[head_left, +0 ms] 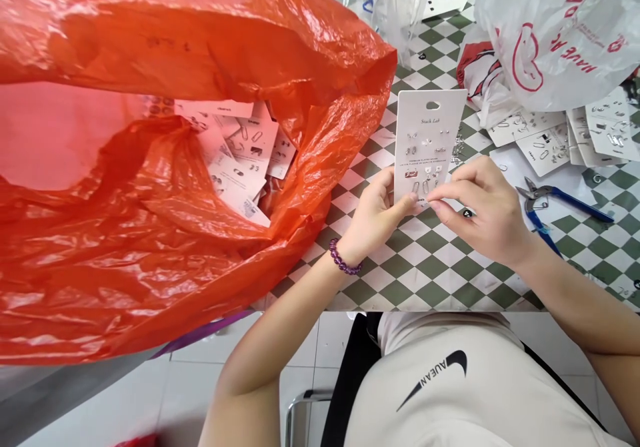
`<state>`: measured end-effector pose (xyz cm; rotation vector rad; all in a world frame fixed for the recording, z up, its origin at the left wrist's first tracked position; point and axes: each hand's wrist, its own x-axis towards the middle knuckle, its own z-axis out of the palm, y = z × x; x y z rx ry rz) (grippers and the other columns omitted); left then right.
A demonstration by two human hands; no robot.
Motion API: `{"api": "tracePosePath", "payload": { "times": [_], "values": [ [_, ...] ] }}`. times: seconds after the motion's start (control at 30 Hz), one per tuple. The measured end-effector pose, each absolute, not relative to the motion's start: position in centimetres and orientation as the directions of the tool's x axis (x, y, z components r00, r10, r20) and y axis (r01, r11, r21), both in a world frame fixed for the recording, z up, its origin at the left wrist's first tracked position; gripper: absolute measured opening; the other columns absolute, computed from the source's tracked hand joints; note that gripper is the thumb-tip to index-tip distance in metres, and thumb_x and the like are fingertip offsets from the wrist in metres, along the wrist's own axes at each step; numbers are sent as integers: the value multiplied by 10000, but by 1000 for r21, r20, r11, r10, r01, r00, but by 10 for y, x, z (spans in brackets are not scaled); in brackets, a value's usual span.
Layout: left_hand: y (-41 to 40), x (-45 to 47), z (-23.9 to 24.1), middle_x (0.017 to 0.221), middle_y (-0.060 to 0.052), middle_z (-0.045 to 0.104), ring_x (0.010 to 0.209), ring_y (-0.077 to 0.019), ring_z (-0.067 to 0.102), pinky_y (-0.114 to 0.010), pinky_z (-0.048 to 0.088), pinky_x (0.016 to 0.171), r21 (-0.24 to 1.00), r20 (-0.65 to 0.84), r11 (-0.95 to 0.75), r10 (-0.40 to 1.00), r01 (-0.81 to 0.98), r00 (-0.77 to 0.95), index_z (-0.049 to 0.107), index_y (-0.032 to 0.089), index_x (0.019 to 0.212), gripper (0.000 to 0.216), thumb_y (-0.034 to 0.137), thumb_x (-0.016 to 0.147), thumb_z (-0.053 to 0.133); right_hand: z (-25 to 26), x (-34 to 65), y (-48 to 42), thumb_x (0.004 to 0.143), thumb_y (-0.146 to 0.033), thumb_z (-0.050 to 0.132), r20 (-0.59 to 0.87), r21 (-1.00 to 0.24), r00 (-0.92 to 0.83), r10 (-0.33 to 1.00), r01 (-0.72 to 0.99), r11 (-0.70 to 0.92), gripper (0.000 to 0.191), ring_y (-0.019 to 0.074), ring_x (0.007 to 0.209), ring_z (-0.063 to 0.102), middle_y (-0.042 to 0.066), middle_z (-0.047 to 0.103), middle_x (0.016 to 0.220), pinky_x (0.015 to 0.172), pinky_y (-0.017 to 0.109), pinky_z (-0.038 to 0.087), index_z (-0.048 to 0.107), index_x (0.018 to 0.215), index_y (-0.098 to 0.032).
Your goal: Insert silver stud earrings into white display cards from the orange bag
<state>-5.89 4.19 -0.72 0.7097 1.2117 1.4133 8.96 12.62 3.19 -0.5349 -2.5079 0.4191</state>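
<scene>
Two hands come together on one white "Stack Lab" earring card [430, 133], held upright just past the middle of the green-and-white checkered tabletop [430, 260]. The left hand [371, 217], a purple bead bracelet [343, 257] on its wrist, grips the card low on its left side, while the right hand [483, 207] pinches its bottom edge from the right. Small silver pieces [457, 150] sit just beside the card. A big orange plastic bag [190, 53] sprawls across the left side of the tabletop and spills over the near edge, with printed cards [240, 153] heaped inside. Toward the far right corner lie a white plastic bag [555, 33] and loose earring cards [543, 141], with blue-handled pliers [560, 203] nearer the right edge.
</scene>
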Motion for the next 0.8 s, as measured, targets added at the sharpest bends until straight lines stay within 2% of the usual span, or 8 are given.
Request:
{"api": "tracePosePath", "payload": {
  "times": [0.13, 0.33, 0.63, 0.8],
  "values": [
    [42, -58, -9, 1112, -59, 630, 1065, -217, 609, -345, 569, 856, 958, -141, 65, 954, -279, -263, 543, 194, 1043, 326, 240, 764, 705, 24, 81, 129, 911, -220, 527, 465, -291, -794, 391, 280, 915, 177, 163, 724, 471, 32, 456, 763, 641, 313, 444, 676, 815, -232],
    [40, -57, -7, 1112, -53, 633, 1040, -184, 621, -299, 579, 817, 972, -116, 63, 966, -225, -233, 549, 199, 1036, 189, 219, 852, 588, 14, 75, 134, 904, -181, 532, 554, -194, -764, 330, 267, 944, 158, 171, 737, 459, 41, 471, 780, 680, 317, 443, 664, 817, -188],
    [40, -56, -10, 1164, -51, 624, 1059, -181, 627, -291, 593, 811, 957, -121, 55, 968, -284, -221, 524, 203, 1061, 198, 207, 867, 560, 9, 74, 137, 912, -213, 502, 479, -228, -791, 381, 307, 924, 168, 176, 721, 448, 39, 487, 783, 678, 322, 415, 644, 822, -202],
    [40, -55, -7, 1147, -49, 631, 1063, -188, 626, -287, 594, 802, 971, -120, 68, 967, -231, -223, 542, 200, 1018, 162, 185, 857, 553, 7, 74, 136, 904, -210, 510, 475, -226, -792, 384, 312, 923, 164, 175, 716, 455, 39, 498, 790, 674, 331, 405, 640, 805, -197]
  ]
}}
